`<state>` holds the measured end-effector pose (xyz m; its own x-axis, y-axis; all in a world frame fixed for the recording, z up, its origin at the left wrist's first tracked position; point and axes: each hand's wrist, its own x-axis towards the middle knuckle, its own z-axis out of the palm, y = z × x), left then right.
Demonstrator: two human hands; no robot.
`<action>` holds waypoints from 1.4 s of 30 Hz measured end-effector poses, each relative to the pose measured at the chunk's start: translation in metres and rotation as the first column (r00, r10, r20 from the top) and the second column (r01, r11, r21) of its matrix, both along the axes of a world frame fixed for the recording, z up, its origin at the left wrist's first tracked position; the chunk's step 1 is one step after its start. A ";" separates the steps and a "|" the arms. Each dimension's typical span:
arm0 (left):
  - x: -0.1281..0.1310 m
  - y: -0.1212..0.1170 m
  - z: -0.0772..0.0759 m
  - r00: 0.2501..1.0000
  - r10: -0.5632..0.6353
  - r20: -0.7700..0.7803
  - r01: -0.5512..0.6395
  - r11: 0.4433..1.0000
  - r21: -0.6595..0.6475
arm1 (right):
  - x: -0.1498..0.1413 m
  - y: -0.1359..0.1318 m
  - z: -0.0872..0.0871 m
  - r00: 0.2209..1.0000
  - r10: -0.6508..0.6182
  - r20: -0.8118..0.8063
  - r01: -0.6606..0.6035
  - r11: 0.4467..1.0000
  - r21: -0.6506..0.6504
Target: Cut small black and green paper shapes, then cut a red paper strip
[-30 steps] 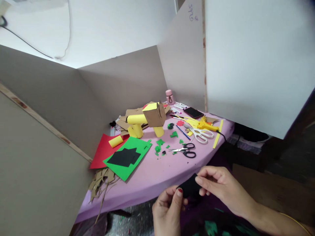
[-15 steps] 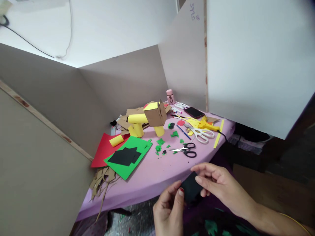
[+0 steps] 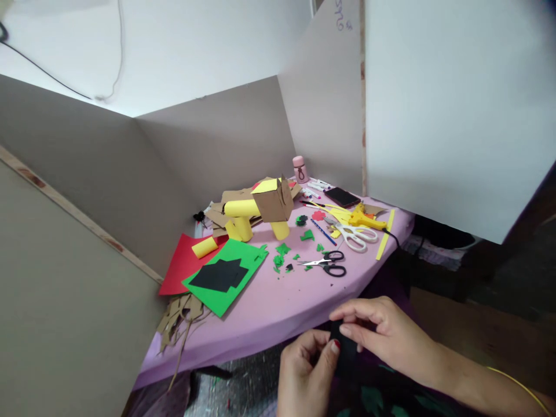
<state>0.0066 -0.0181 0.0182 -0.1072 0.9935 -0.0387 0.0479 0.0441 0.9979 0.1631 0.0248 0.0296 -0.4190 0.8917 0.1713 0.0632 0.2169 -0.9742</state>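
Here, left hand (image 3: 307,370) and right hand (image 3: 384,330) — loosely curled, close together — pinch a black piece (image 3: 346,354).

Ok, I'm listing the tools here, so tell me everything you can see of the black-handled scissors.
The black-handled scissors have two black finger loops that look like plastic, and shiny blades that look like metal. They lie flat on the lilac cloth, tips pointing left and loops right, on the near side of the white-handled scissors and apart from them. Nothing grips them. Green scraps are scattered around the blades; whether any touches the metal is too small to tell.
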 end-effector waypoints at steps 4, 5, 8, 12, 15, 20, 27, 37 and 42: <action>0.001 0.000 -0.001 0.994 0.019 0.112 -0.017 1.000 -0.019 | -0.002 0.000 -0.004 0.993 -0.023 -0.114 0.015 0.997 -0.071; 0.002 0.000 -0.001 0.988 0.043 0.147 -0.041 0.999 -0.016 | -0.003 -0.001 -0.005 0.991 -0.014 -0.134 0.001 0.995 -0.097; 0.004 0.000 -0.003 0.975 0.119 0.187 -0.127 0.991 0.030 | -0.005 -0.004 -0.009 0.991 0.054 -0.121 -0.067 0.992 -0.110; 0.004 0.002 -0.009 0.966 0.131 0.224 -0.135 0.991 0.004 | -0.006 -0.005 -0.012 0.999 0.034 -0.017 -0.034 0.999 0.008; 0.005 0.004 -0.009 0.969 0.103 0.225 -0.109 0.994 0.011 | -0.007 -0.004 -0.013 0.997 0.022 0.081 -0.028 0.997 0.079; 0.008 0.005 0.004 0.995 0.101 -0.025 -0.091 0.959 0.267 | -0.012 -0.006 -0.012 0.985 0.063 0.163 -0.092 0.981 0.172; -0.002 0.007 0.011 0.848 0.360 0.388 -0.395 0.918 0.013 | -0.008 -0.008 -0.012 0.981 0.015 0.195 -0.047 0.986 0.159; 0.008 0.009 -0.007 0.885 0.319 0.340 -0.315 0.947 -0.067 | -0.009 -0.009 -0.015 0.985 0.050 0.164 -0.074 0.987 0.144; 0.003 0.010 -0.010 0.912 0.270 0.310 -0.260 0.963 -0.076 | -0.001 -0.004 -0.017 0.981 -0.009 0.193 -0.021 0.988 0.154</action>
<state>0.0093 -0.0083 0.0081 -0.3436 0.9278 -0.1451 -0.2858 0.0439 0.9573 0.1621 0.0205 0.0123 -0.4631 0.8580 0.2224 0.2444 0.3648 -0.8985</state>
